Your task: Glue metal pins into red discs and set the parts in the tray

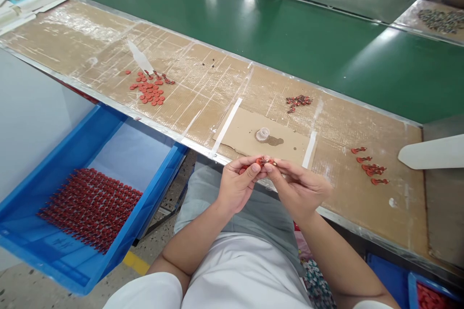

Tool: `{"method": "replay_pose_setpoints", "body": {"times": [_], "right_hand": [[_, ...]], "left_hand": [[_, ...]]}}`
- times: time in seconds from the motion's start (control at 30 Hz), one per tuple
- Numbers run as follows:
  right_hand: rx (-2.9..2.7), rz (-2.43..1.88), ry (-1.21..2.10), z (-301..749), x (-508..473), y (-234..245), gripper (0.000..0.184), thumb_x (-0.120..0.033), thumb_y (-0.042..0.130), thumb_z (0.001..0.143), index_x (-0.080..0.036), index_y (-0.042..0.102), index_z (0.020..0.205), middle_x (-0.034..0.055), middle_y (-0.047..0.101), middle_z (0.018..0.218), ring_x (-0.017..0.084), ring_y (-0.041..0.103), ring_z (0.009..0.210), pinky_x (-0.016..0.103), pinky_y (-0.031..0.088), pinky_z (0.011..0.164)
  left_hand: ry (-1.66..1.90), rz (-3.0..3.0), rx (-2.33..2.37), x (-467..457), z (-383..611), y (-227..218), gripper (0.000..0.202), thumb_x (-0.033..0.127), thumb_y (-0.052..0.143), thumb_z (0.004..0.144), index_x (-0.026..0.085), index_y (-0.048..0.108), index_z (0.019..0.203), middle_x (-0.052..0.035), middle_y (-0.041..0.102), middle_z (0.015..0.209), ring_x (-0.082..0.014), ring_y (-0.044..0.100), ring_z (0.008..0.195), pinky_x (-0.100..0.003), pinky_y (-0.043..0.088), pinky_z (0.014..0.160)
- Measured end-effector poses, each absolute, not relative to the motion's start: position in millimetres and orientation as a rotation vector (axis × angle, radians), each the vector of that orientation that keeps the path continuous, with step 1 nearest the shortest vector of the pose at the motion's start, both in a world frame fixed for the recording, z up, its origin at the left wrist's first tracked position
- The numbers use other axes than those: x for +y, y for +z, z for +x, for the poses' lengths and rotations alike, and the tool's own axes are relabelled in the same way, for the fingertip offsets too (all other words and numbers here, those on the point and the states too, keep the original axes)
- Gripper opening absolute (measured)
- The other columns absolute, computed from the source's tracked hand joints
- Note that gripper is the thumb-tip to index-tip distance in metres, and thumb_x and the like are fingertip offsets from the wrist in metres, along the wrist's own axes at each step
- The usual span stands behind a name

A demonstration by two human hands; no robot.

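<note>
Both hands meet over the table's front edge, around a small red figurine with dark parts. My left hand pinches its left side between thumb and fingers. The thumb and fingers of my right hand close on its right side. Fingertips hide much of the piece. Just beyond the hands, a small clear cup stands on a taped cardboard sheet, beside a dark wet stain. Farther right lie several red-based figurines. A pile of small red and dark parts sits behind the cup.
Red discs lie on the left of the cardboard-covered table, near a few figurines and a white strip. A blue bin at lower left holds rows of red figurines. Behind runs a green conveyor belt.
</note>
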State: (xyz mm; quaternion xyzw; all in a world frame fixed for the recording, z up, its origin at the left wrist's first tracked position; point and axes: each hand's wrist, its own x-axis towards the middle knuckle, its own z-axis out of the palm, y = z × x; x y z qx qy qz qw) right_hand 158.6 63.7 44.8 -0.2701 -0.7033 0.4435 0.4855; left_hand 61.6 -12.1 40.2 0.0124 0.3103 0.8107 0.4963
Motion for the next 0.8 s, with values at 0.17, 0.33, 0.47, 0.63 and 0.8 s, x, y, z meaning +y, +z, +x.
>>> {"method": "replay_pose_setpoints", "body": {"times": [0.17,0.33,0.47,0.63,0.8], "right_hand": [[-1.753,-0.640,1.092,159,67,46,0.034,-0.012,0.082,0.072,-0.031,0.078,0.100,-0.0017,0.079,0.096,0.020,0.077,0.078,0.032,0.068,0.071],[-1.782,-0.593,1.081,158,69,48,0.033,-0.013,0.082,0.073,-0.032,0.077,0.100,-0.0022,0.079,0.096,0.022,0.077,0.080,0.036,0.068,0.075],[-1.807,-0.527,1.078,157,72,49,0.034,-0.012,0.080,0.074,-0.033,0.077,0.100,-0.0015,0.079,0.097,0.023,0.077,0.087,0.039,0.067,0.081],[-1.828,-0.404,1.028,159,76,50,0.039,-0.008,0.081,0.072,-0.035,0.076,0.101,0.0000,0.079,0.095,0.024,0.076,0.090,0.042,0.065,0.080],[-1.792,-0.385,0.993,159,79,49,0.044,-0.007,0.081,0.069,-0.037,0.076,0.101,-0.0012,0.079,0.091,0.023,0.076,0.082,0.043,0.065,0.075]], "left_hand": [[1.978,0.090,0.807,-12,60,39,0.020,0.026,0.088,0.068,0.020,0.080,0.086,-0.0052,0.079,0.092,-0.0142,0.075,0.080,-0.021,0.061,0.074],[1.990,0.097,0.882,-13,58,38,0.025,0.028,0.090,0.063,0.020,0.081,0.085,-0.0066,0.078,0.090,-0.0171,0.074,0.082,-0.024,0.061,0.072],[1.995,0.152,0.925,-14,57,38,0.024,0.029,0.089,0.066,0.022,0.081,0.088,-0.0061,0.077,0.089,-0.0175,0.073,0.084,-0.025,0.061,0.073],[2.017,0.278,0.940,-14,59,40,0.021,0.027,0.085,0.071,0.023,0.081,0.091,-0.0049,0.075,0.091,-0.0162,0.072,0.085,-0.025,0.060,0.074],[2.001,0.282,0.926,-14,60,41,0.021,0.027,0.086,0.069,0.024,0.081,0.089,-0.0056,0.075,0.093,-0.0179,0.072,0.087,-0.027,0.061,0.074]]}}
